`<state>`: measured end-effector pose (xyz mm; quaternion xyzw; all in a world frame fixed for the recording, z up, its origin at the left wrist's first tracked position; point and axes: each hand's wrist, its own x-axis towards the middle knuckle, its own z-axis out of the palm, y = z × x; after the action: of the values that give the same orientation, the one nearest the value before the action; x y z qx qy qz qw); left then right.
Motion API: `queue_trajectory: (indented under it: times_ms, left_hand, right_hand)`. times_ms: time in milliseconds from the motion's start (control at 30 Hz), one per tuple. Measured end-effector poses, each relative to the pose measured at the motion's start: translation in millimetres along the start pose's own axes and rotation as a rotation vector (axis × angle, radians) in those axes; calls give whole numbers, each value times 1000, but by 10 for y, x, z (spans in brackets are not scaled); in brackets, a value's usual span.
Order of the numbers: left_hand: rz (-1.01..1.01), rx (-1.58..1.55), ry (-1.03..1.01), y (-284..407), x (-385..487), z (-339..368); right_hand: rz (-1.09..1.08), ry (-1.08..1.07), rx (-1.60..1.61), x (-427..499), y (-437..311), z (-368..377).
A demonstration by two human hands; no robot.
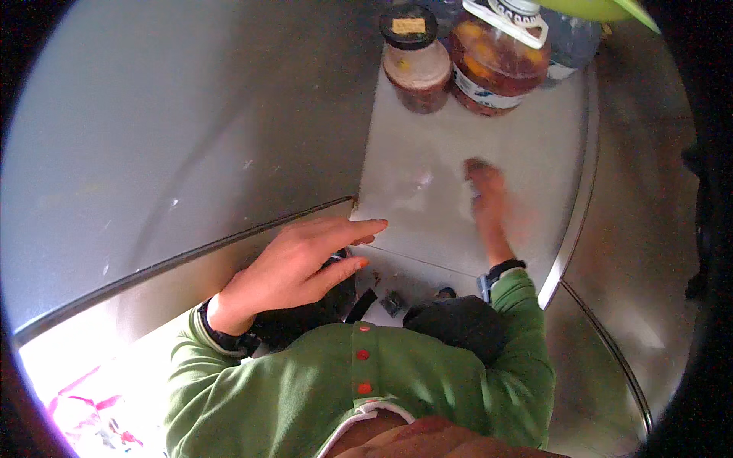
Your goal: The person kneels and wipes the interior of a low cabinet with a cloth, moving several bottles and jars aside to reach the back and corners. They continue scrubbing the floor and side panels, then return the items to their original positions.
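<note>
My left hand (298,263) hovers near the front left corner of a pale countertop (401,154), its fingers apart and pointing right, nothing in it. Blurred by motion, my right hand (487,189) is over the middle of the countertop; whether it holds something cannot be told. Beyond it stand a jar with a black lid (418,71), with reddish contents and pale froth on top, and a large clear plastic jug (495,68) with a white handle, holding dark red liquid and orange fruit pieces. Both wrists wear dark bands.
Behind the jug is another clear plastic container (575,46). A green rounded object (601,8) juts in at the top right. A large grey panel (143,143) borders the counter on the left. A raised edge (584,172) runs along its right side. Small dark items (392,303) lie on the floor.
</note>
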<state>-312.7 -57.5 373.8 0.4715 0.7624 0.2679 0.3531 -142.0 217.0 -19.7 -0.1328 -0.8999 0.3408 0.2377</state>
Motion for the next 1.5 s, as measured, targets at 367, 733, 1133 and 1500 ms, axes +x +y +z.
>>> queue_trajectory:
  times_ms: [367, 733, 1133, 1500]
  left_hand:
    - [86, 40, 72, -85, -50, 18]
    - [133, -54, 109, -185, -81, 52]
    - [141, -13, 49, -136, -158, 44]
    - [94, 0, 9, -76, -137, 19]
  right_hand:
    - [638, -748, 1260, 69, -1515, 323]
    - [1151, -325, 1603, 567, -1265, -472]
    - [836, -102, 271, 106, -57, -185]
    - [250, -408, -468, -190, -1252, 409]
